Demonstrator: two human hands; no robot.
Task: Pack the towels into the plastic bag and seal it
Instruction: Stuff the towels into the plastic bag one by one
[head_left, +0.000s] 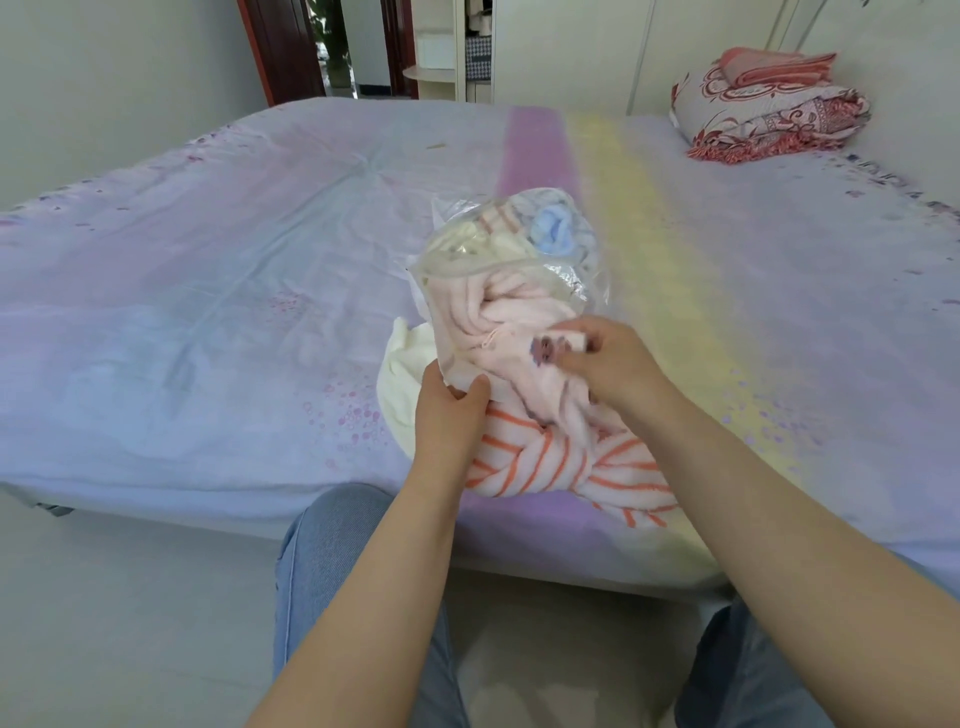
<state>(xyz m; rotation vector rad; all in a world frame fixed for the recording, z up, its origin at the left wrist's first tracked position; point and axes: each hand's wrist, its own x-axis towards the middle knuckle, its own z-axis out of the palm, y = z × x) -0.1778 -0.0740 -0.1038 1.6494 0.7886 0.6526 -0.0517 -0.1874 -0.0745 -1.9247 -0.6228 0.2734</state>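
Both hands on the load: left hand (451, 415) pinches the plastic bag (498, 260) rim, right hand (597, 358) grips the pink towel (514, 317) at its mouth. Striped towel (561, 462) lies outside on the bed (208, 312).

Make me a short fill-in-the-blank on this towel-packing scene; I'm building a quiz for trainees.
1. The left hand grips the mouth edge of the clear ____ bag.
2. The right hand pushes the pale ____ towel into it.
3. The white towel with ____ stripes lies outside on the bed.

Missing words: plastic; pink; orange
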